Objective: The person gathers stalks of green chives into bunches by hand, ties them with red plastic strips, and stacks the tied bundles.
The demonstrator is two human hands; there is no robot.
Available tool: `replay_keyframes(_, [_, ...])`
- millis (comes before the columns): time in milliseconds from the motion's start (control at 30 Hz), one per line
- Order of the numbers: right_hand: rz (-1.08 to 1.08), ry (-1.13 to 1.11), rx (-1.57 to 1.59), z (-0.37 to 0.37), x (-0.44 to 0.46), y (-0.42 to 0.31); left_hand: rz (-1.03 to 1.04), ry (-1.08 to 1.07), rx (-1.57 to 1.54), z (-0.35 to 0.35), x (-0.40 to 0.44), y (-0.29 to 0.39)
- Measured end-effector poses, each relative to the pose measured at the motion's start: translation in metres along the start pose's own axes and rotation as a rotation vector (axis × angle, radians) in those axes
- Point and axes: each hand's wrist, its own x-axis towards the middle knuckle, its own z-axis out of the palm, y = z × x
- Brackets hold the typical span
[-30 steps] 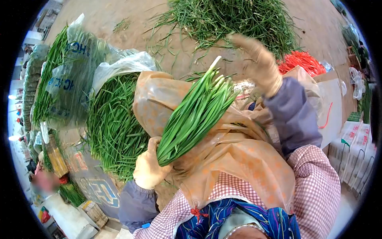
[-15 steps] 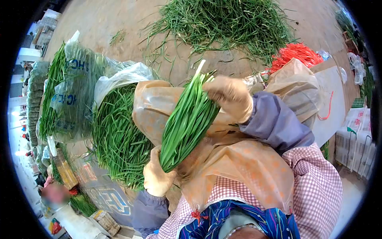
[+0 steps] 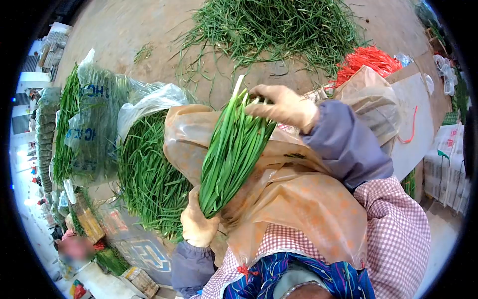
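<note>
A bunch of garlic chives (image 3: 234,154) lies slanted above my lap, pale stem ends up and leafy ends down. My left hand (image 3: 198,222), in a pale glove, is closed around its lower leafy end. At the upper end, my gloved right hand (image 3: 286,105) has its fingers and thumb curled about the stem ends. One pale stalk (image 3: 239,87) sticks out beyond the others. Under the bunch, a translucent brown plastic apron (image 3: 298,199) covers my lap. The palm side of my left hand is partly hidden by the leaves.
On my left stand a heap of chives (image 3: 152,174) in an open plastic bag and a filled clear bag (image 3: 94,129) with blue print. A loose green pile (image 3: 279,35) lies on the floor ahead. Red ties (image 3: 368,62) lie at right, near white crates (image 3: 446,159).
My right hand has shifted slightly left and its fingers have spread a little over the stem ends. The bunch has tilted more upright. My left hand keeps its hold.
</note>
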Motion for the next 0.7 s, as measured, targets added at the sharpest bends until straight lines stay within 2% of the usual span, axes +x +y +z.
replay_keyframes(67, [0.065,-0.003,0.195,0.018,0.016,0.006,0.008,-0.006,0.025,-0.001,0.0,0.002])
replay_keyframes(100, [0.141,-0.015,0.428,0.019,0.021,0.006,0.012,-0.005,0.031,0.0,-0.001,0.002])
replay_keyframes(200, [0.081,-0.008,0.391,0.017,0.02,0.004,0.043,0.0,0.018,-0.001,-0.002,-0.001])
replay_keyframes(267, [0.024,0.206,0.434,0.014,0.025,0.018,0.04,-0.009,-0.029,0.0,-0.002,-0.002])
replay_keyframes(333, [0.005,0.523,0.398,0.002,0.038,0.051,0.005,-0.024,-0.097,0.001,0.001,-0.002])
replay_keyframes(400, [-0.008,0.749,0.324,-0.031,0.05,0.091,0.019,-0.033,-0.11,0.0,0.003,-0.006])
replay_keyframes(467, [0.137,0.958,0.244,-0.07,0.055,0.14,0.034,-0.032,-0.095,0.0,0.002,-0.008])
replay_keyframes(533, [0.156,1.137,0.12,-0.1,0.05,0.175,0.034,-0.031,-0.126,0.0,0.002,-0.009])
replay_keyframes(600, [0.229,1.174,0.477,-0.112,0.045,0.165,0.013,-0.037,-0.149,0.001,0.002,-0.009])
replay_keyframes(700, [0.204,1.102,0.681,-0.112,0.046,0.138,-0.031,-0.05,-0.192,-0.001,0.003,-0.006])
